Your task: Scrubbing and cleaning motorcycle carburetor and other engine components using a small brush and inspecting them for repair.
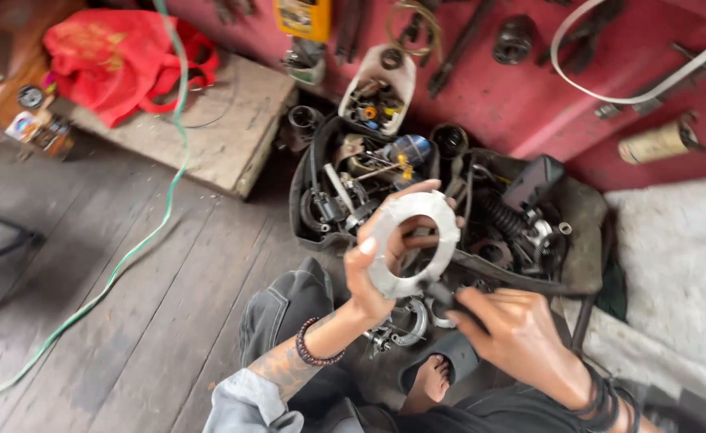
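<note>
- Left hand [381, 269] grips a flat grey metal ring [414, 244], thumb on its near edge and fingers curled through the middle hole, holding it up just in front of the black parts tray [586, 232].
- Right hand [513, 329] is closed around a small dark tool [443, 295] whose tip touches the ring's lower edge.
- Beyond the ring, the tray is packed with springs, cables and metal parts.
- Left of the tray lies a wooden board [233, 120] with a red cloth bag [120, 64] on it.
- A green cord [140, 240] runs across the plank floor, well left of the tray.
- Behind the tray stands a red panel [521, 96] with tools leaning on it.
- Below the ring, near the person's bare foot [432, 383], lie curved metal clamps [405, 325].
</note>
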